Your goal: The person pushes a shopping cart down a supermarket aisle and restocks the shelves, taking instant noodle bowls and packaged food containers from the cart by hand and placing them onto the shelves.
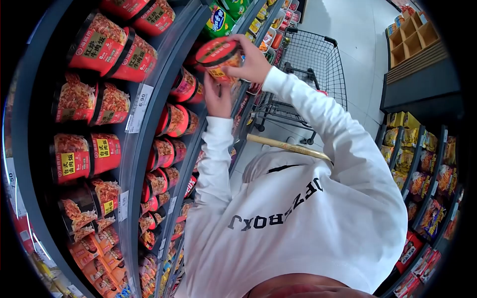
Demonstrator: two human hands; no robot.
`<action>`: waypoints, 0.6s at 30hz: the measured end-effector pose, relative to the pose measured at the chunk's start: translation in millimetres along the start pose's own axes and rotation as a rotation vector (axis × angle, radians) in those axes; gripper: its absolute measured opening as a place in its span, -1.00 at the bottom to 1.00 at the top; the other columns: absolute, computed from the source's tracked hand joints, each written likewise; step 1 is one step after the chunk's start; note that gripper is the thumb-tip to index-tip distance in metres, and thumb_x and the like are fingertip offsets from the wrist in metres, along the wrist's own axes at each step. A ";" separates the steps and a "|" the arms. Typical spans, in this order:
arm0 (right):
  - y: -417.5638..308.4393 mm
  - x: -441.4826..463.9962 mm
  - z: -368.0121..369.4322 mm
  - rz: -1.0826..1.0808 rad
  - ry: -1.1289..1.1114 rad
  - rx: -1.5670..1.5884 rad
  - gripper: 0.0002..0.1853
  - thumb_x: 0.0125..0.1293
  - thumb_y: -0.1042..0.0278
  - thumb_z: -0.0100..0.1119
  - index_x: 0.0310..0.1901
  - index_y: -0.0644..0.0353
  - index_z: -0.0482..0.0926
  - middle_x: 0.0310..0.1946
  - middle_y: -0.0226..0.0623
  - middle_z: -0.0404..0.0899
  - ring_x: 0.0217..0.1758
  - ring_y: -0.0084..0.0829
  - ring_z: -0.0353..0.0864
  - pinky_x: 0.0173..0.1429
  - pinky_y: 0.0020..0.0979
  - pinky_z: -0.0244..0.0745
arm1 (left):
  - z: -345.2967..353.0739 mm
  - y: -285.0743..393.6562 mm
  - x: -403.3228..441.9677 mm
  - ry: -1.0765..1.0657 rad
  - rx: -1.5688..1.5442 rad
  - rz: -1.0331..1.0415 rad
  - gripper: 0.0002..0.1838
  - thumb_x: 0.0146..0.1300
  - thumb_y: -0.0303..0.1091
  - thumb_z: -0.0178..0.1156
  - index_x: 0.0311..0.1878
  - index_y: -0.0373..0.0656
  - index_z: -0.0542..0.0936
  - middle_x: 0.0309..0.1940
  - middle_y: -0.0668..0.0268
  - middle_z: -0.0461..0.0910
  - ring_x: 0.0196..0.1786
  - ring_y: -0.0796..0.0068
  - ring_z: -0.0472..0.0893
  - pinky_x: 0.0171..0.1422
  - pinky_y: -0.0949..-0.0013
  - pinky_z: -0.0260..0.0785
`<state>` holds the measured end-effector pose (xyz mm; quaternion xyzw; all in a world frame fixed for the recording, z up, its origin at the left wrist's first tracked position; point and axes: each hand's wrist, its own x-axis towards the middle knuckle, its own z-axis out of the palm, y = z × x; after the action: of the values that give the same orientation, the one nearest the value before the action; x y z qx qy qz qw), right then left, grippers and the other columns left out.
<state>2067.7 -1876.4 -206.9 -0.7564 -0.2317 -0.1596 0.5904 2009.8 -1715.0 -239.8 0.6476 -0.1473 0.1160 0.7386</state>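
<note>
A red instant rice tub [218, 55] with a dark-rimmed lid and food pictures is held up in front of the shelf, slightly tilted. My right hand [252, 60] grips its right side, fingers closed round the lid edge and wall. From below, my left hand [218, 97] holds the lower part, its fingers bent up against the tub. Part of the tub's wall is hidden behind the fingers. Similar red tubs [186, 85] stand on the shelf just to the left of my left hand.
Shelves of red rice tubs [99, 44] with price tags [139, 108] fill the left side. Green snack bags [218, 20] sit above my hands. A black wire shopping cart [318, 59] stands ahead on the tile floor. Snack racks [420, 164] line the right, and a tan bar [290, 147] crosses near my waist.
</note>
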 end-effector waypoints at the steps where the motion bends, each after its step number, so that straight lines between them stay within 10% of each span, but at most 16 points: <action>1: 3.1 10.4 4.1 -0.005 0.005 -0.033 -0.20 0.05 0.25 0.54 0.28 0.21 0.29 0.11 -0.12 0.49 0.19 -0.32 0.55 0.30 -0.33 0.45 | -4.0 0.8 11.7 -0.005 0.029 0.008 -0.36 0.49 -0.46 0.08 0.53 -0.33 0.09 0.39 0.05 0.34 0.40 0.30 0.40 0.48 0.28 0.21; 5: 23.9 60.9 26.2 -0.156 0.009 -0.171 -0.17 0.02 0.06 0.54 0.26 0.27 0.34 0.11 0.01 0.54 0.20 -0.11 0.57 0.31 -0.26 0.45 | -31.5 -11.0 44.6 0.046 0.150 -0.021 -0.23 0.27 -0.71 -0.11 0.57 -0.37 -0.05 0.53 -0.09 0.12 0.59 0.18 0.15 0.63 0.24 -0.06; 13: 48.1 85.3 60.1 -0.195 -0.066 -0.291 -0.27 0.12 0.11 0.40 0.27 0.29 0.36 0.01 0.09 0.60 0.06 0.10 0.61 0.16 -0.14 0.54 | -72.6 -68.3 75.5 0.082 0.445 0.034 -0.19 0.23 -0.43 0.05 0.54 -0.40 0.05 0.46 -0.28 0.18 0.54 -0.17 0.17 0.61 0.17 -0.02; 18: 50.4 76.1 62.3 -0.111 -0.012 -0.346 -0.46 0.24 0.27 0.25 0.25 0.17 0.41 -0.22 0.00 0.69 -0.17 0.12 0.68 -0.02 -0.08 0.60 | -64.4 -49.6 75.6 -0.010 0.395 -0.088 -0.11 0.17 -0.77 -0.08 0.60 -0.34 -0.13 0.61 -0.05 -0.09 0.67 0.19 -0.08 0.68 0.27 -0.27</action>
<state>2157.0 -1813.7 -224.7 -0.8336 -0.2456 -0.2251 0.4405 2102.4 -1659.4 -265.4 0.7862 -0.0970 0.1070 0.6009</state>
